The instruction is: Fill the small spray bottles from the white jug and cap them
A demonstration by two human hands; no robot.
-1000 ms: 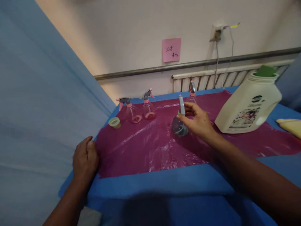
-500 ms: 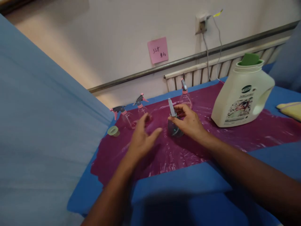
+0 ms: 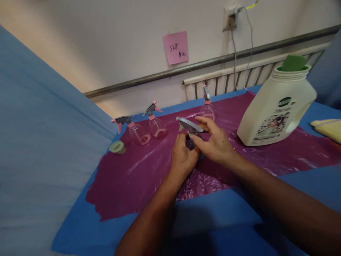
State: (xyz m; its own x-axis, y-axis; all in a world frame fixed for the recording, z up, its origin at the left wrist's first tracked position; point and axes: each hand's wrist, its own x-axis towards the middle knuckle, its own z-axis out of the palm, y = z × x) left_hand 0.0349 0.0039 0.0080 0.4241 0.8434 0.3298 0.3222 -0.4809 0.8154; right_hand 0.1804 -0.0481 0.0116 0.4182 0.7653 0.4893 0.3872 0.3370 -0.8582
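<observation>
A dark clear spray bottle with a pale grey trigger head (image 3: 189,124) stands on the purple plastic sheet (image 3: 128,177). My left hand (image 3: 184,154) is closed round its body, hiding most of it. At its neck, my right hand (image 3: 215,142) grips with thumb and fingers just under the spray head. The head's nozzle points left. Behind my right hand stands a clear spray bottle with a pink collar (image 3: 207,110). Two more pink-and-grey spray bottles, one at the left (image 3: 140,133) and one beside it (image 3: 157,127), hold a little liquid.
A small pale green cup (image 3: 117,147) sits at the sheet's left edge. On the right stands a large cream jug (image 3: 275,106) with something green in its mouth. A yellow cloth (image 3: 327,128) lies at the far right. A blue curtain (image 3: 48,142) hangs on the left.
My left hand has moved right and closed round the bottle. The spray head, upright and end-on before, now shows side-on with its nozzle to the left. My right hand stays at the neck.
</observation>
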